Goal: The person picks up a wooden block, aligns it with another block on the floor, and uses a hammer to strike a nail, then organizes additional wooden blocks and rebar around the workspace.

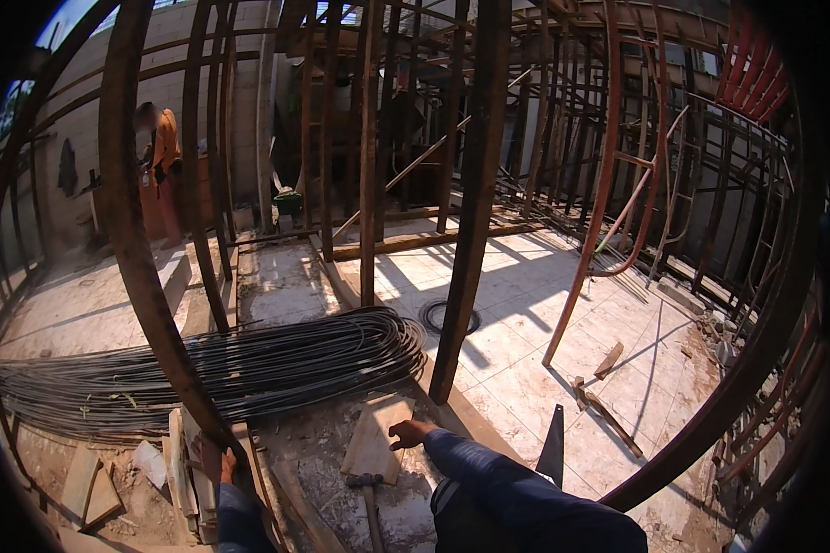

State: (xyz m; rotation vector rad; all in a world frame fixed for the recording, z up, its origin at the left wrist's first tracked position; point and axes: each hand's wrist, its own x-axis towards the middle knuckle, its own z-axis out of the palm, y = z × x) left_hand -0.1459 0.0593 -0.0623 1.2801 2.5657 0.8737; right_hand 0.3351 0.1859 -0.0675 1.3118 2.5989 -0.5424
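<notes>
My left hand (219,459) grips the lower part of a dark upright timber post (148,276) at the lower left, beside stacked scrap boards (182,488). My right hand (410,433) is held out with fingers loosely bent and apart over a pale flat board (369,452), holding nothing that I can see. A hammer (372,511) lies just below that board, left of my right sleeve. A dark handsaw blade (553,447) stands tilted to the right of my right arm. A long bundle of dark steel rods (212,373) lies across the floor beyond my hands.
Timber uprights (470,184) and scaffolding surround me, with a red metal frame (581,295) at right. A coil (456,315) and wood offcuts (609,359) lie on the tiled floor (516,387). A co-worker in orange (166,147) stands at the back left.
</notes>
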